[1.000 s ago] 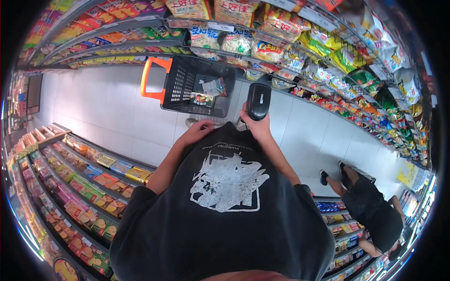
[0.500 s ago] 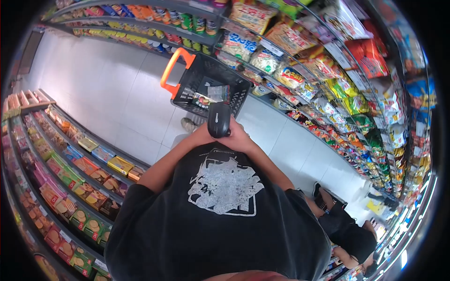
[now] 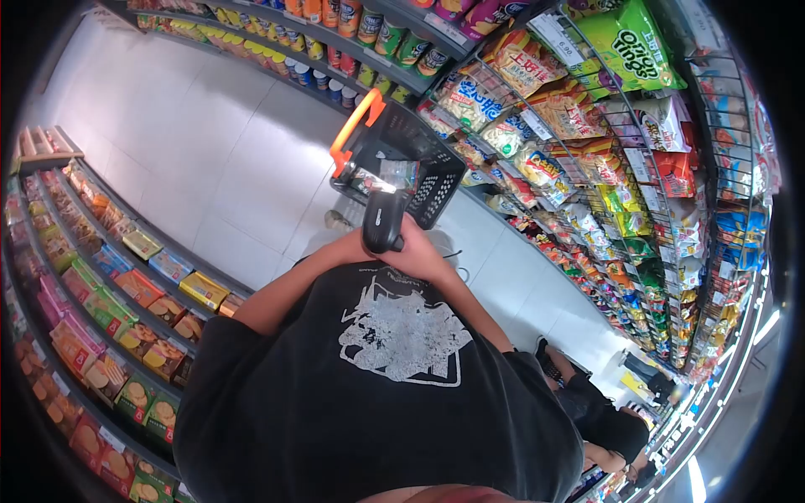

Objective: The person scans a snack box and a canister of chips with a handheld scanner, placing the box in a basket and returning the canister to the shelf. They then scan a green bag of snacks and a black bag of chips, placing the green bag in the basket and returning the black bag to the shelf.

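Close in front of my dark printed T-shirt [image 3: 402, 335], both hands are closed together round a rounded black handle [image 3: 383, 222] with a small white mark. My left hand [image 3: 359, 246] comes in from the left and is partly covered by the handle. My right hand [image 3: 423, 251] wraps it from the right. Just past the handle stands a black perforated shopping basket [image 3: 443, 180] with an orange carrying handle [image 3: 348, 134] raised on its left side. Inside the basket lies a packaged item [image 3: 401, 173], partly hidden behind the black handle.
Biscuit shelves [image 3: 138, 314] line the left side. Racks of bagged snacks [image 3: 553, 168] rise along the right, close beside the basket. Shelves of canisters [image 3: 369, 29] stand ahead. Another person [image 3: 612, 427] is at the lower right. Pale floor tiles [image 3: 226, 159] run between.
The basket appears farther right in view, while my hands and the black handle have shifted slightly left. The snack racks look nearer. My grip looks the same.
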`<state>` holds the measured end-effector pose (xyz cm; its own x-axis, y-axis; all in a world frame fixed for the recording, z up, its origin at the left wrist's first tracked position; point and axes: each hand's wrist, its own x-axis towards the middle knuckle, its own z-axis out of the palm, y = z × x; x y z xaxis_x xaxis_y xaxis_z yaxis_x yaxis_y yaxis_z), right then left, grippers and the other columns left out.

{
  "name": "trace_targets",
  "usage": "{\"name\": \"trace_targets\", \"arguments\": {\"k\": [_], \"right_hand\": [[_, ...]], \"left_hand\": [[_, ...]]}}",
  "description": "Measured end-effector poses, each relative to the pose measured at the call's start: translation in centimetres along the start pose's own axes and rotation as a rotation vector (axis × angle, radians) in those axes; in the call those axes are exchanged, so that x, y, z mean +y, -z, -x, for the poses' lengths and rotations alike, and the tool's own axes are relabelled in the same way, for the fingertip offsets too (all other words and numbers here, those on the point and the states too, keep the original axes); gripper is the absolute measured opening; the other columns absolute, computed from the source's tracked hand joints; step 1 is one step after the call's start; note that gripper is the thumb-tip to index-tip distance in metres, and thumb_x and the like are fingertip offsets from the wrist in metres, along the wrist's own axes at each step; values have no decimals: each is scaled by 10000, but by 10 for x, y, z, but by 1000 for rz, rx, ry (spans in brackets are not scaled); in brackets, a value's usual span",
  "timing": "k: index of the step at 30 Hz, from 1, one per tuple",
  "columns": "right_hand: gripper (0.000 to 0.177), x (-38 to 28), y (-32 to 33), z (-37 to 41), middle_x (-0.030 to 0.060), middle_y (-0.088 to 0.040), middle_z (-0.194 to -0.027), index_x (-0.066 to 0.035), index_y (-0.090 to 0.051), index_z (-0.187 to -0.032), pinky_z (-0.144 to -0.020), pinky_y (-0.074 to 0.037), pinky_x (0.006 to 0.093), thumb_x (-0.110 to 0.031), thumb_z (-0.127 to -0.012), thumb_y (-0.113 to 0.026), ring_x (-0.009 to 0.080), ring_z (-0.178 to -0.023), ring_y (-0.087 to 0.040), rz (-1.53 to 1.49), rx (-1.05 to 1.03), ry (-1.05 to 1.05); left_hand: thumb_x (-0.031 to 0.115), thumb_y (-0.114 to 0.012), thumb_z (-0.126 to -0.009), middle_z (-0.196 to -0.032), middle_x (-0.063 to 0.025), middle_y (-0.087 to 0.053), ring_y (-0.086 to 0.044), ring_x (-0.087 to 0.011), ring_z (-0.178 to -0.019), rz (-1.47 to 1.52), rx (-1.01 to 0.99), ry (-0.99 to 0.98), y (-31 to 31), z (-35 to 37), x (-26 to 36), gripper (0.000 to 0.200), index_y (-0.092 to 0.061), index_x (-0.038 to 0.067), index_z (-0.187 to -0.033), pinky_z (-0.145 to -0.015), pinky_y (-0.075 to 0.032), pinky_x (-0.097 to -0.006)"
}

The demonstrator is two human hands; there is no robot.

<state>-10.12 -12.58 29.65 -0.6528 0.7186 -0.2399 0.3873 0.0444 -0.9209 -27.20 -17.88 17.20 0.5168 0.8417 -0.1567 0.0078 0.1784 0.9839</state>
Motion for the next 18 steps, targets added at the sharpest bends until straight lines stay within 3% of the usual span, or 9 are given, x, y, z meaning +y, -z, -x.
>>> {"name": "trace_targets", "arguments": {"k": [3, 4, 6, 11, 14, 17, 18], "right_hand": [[616, 0, -2, 1, 167, -592, -1300, -9, -569, -1321, -1117, -408, 402, -175, -796, -843, 316, -1287, -549, 120, 1, 15], [543, -5, -1, 3, 169, -594, -1149, -20, -592, -1237, -1007, -454, 420, -173, -778, -839, 344, -1101, -591, 129, 66, 82], [555, 0, -6, 3, 170, -593, -1150, -20, -593, -1242, -1016, -452, 416, -182, -775, -846, 346, -1110, -590, 66, 82, 30], [569, -5, -14, -12, 170, -593, -1198, -18, -599, -1254, -1029, -447, 407, -208, -784, -857, 330, -1105, -595, -78, 124, 9], [595, -19, -10, -19, 148, -597, -1232, -23, -578, -1282, -1049, -446, 406, -201, -790, -861, 296, -1159, -598, 254, 180, 173], [589, -6, -15, -16, 127, -598, -1251, -36, -552, -1312, -1062, -450, 397, -136, -807, -839, 275, -1229, -585, -27, 225, 0], [576, -3, -14, -16, 124, -597, -1258, -39, -546, -1316, -1064, -449, 390, -113, -817, -824, 269, -1247, -579, -124, 248, 50]], "left_hand": [[200, -769, -854, -1242, -139, -700, -648, -262, -1193, 30, -16, -33, -1, -7, -13, 417, -676, 70, -1238, -1023, -491, -394], [202, -768, -854, -1236, -141, -703, -652, -267, -1187, 35, -41, -16, -3, -7, -9, 417, -677, 71, -1239, -1020, -494, -394], [204, -765, -855, -1223, -146, -711, -661, -277, -1177, 24, -92, 16, 7, -7, 3, 416, -677, 73, -1241, -1012, -498, -394], [226, -772, -835, -1160, -172, -723, -683, -310, -1125, -128, 36, 22, 23, 5, 26, 420, -684, 73, -1216, -977, -516, -396], [226, -788, -811, -1126, -176, -720, -685, -326, -1112, -144, 93, -1, 32, 8, 28, 449, -679, 66, -1217, -984, -515, -403], [214, -816, -778, -1143, -166, -706, -672, -330, -1133, -190, 150, -121, 52, 10, 80, 511, -660, 56, -1238, -1000, -506, -412], [210, -827, -766, -1156, -161, -700, -665, -329, -1144, -217, 170, -173, 60, 9, 98, 536, -652, 52, -1247, -1005, -502, -415]]}}
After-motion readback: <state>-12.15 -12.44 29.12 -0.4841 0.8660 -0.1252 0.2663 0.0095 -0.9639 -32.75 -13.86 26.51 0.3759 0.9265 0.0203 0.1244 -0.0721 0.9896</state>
